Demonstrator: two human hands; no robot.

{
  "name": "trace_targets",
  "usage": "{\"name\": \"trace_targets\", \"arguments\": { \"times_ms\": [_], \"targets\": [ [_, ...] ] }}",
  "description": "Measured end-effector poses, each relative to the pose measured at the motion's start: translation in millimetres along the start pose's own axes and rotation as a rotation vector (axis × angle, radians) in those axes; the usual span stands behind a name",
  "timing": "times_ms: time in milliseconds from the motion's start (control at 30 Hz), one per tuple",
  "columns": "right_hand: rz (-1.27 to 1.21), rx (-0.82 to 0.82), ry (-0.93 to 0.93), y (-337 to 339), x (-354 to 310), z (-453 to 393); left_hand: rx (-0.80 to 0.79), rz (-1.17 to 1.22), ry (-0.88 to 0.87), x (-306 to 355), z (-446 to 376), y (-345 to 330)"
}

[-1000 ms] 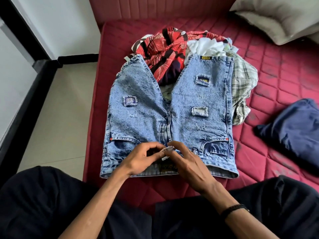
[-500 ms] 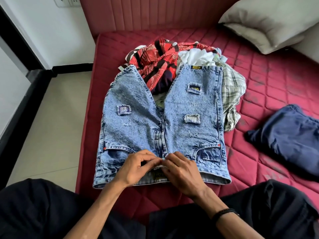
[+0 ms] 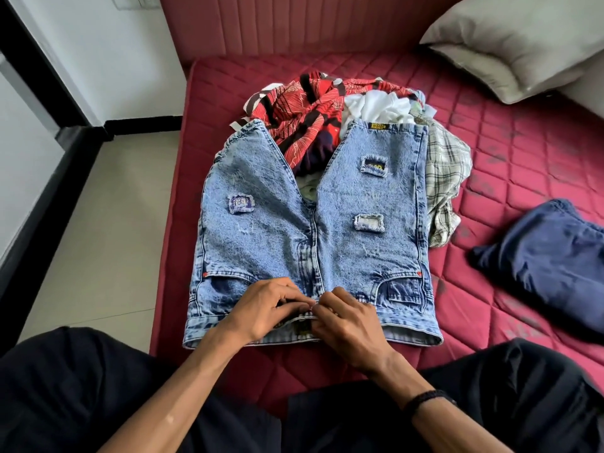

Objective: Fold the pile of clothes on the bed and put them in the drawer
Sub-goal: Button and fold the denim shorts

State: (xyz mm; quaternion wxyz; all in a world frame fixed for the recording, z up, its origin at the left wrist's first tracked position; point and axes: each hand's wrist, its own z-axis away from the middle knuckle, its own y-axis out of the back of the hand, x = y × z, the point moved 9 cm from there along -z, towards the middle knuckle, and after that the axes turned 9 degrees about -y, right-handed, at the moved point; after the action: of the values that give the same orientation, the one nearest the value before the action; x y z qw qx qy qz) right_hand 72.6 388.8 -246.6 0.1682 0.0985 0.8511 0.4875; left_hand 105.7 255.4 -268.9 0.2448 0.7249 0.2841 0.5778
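Note:
Light blue denim shorts [image 3: 261,230] with patches lie flat on the red mattress [image 3: 510,165], waistband toward me and legs pointing away. My left hand [image 3: 264,308] and my right hand [image 3: 346,325] meet at the middle of the waistband, fingers curled and pinching the fly closure. Behind the shorts sits the pile: a red patterned garment [image 3: 310,109], a white one [image 3: 376,106] and a checked shirt [image 3: 447,165], partly covered by the shorts' legs.
A dark blue garment [image 3: 549,259] lies on the mattress at the right. A grey pillow [image 3: 510,44] rests at the back right by the padded headboard [image 3: 277,24]. Tiled floor [image 3: 108,230] runs along the bed's left side. My black-trousered legs [image 3: 81,397] fill the foreground.
My hands have settled lower onto the waistband and closed together over the fly. The view has tilted up slightly; the shorts have stayed flat in place.

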Motion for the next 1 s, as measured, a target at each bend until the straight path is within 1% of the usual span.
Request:
{"name": "trace_targets", "arguments": {
  "times_ms": [100, 200, 233, 267, 333, 367, 433, 467, 500, 600, 633, 667, 700, 733, 767, 800, 867, 933, 1000],
  "targets": [
    [0.007, -0.014, -0.010, 0.4, 0.5, -3.9, -0.050, -0.066, -0.029, -2.2, 0.3, -1.5],
    [-0.004, -0.150, -0.006, -9.1, -1.0, -5.3, -0.092, -0.181, -0.021, -3.8, 5.1, -4.1],
    [-0.051, -0.183, -0.052, -10.7, 3.0, -5.9, -0.085, -0.231, -0.018, -1.4, 5.9, -4.7],
    [-0.129, -0.202, -0.136, -10.9, 10.0, -6.5, -0.059, -0.304, -0.017, 1.6, 6.3, -5.3],
    [-0.333, -0.233, -0.343, -8.8, 23.4, -2.6, 0.024, -0.484, 0.018, 13.7, 12.8, -6.3],
    [-0.422, -0.248, -0.433, -10.3, 31.7, -0.1, 0.060, -0.525, 0.076, 14.0, 14.2, -8.2],
    [-0.525, -0.285, -0.543, -7.6, 37.9, 2.5, 0.084, -0.532, 0.217, 12.1, 16.0, -12.3],
    [-0.533, -0.327, -0.570, -3.9, 36.5, 3.1, 0.049, -0.495, 0.279, 12.8, 15.4, -13.6],
    [-0.507, -0.392, -0.588, -3.9, 37.3, 0.7, -0.032, -0.431, 0.337, 10.1, 11.5, -14.9],
    [-0.341, -0.655, -0.584, -0.4, 34.9, -17.2, -0.389, -0.241, 0.432, 12.8, -6.5, 2.0],
    [-0.296, -0.758, -0.558, 0.3, 34.6, -23.7, -0.476, -0.208, 0.442, 18.6, -11.3, 13.9],
    [-0.261, -0.854, -0.530, 1.1, 34.1, -32.9, -0.529, -0.207, 0.447, 23.7, -18.0, 30.5],
    [-0.224, -0.931, -0.510, 3.9, 34.6, -41.9, -0.545, -0.233, 0.440, 29.1, -27.0, 48.4],
    [-0.182, -0.984, -0.496, 8.5, 35.2, -51.4, -0.529, -0.270, 0.435, 34.4, -36.8, 66.8],
    [-0.133, -1.000, -0.480, 14.0, 35.8, -63.0, -0.488, -0.300, 0.433, 39.4, -46.7, 84.7],
    [-0.082, -0.978, -0.463, 21.5, 36.6, -76.6, -0.443, -0.327, 0.427, 46.5, -57.2, 99.3],
    [0.010, -0.830, -0.412, 41.0, 33.9, -106.0, -0.370, -0.353, 0.384, 64.3, -73.7, 117.5],
    [0.027, -0.650, -0.366, 58.0, 26.8, -121.2, -0.344, -0.360, 0.320, 79.4, -78.8, 119.3],
    [-0.026, -0.586, -0.363, 60.1, 26.1, -117.5, -0.352, -0.373, 0.263, 84.0, -76.2, 110.2]
  ]
}}
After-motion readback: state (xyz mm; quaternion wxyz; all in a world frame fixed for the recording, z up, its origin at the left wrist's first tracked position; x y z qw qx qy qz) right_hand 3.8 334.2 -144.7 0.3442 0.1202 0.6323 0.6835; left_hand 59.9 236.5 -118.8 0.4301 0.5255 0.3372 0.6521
